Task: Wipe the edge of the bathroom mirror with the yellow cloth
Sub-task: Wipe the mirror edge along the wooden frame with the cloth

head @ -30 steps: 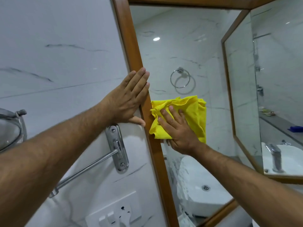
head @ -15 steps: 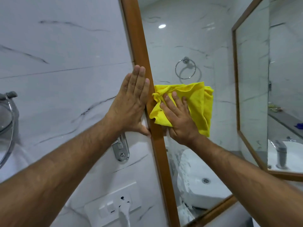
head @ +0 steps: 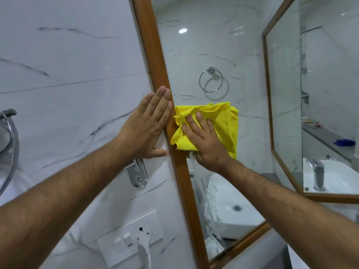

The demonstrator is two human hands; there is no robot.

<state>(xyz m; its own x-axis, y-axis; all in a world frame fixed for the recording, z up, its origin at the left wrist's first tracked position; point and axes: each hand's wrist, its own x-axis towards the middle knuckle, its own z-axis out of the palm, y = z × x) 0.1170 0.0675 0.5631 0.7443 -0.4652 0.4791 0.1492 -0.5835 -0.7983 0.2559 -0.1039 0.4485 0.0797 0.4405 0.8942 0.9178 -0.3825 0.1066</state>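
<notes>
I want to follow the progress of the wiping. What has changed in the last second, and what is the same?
Little changed. The right hand with the yellow cloth stays pressed flat on the glass beside the wooden frame, at most sliding slightly along it. The left hand is still braced flat across wall and frame. Nothing was grasped or released; mostly the camera view shifted.

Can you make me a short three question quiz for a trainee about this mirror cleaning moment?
1. True or false: the right hand presses the yellow cloth flat against the mirror.
2. What does the left hand rest on? A) sink B) wall beside the wooden frame C) towel ring
3. What is plugged into the socket plate below?

Key: 1 true. 2 B. 3 A white plug with its cable.
</notes>
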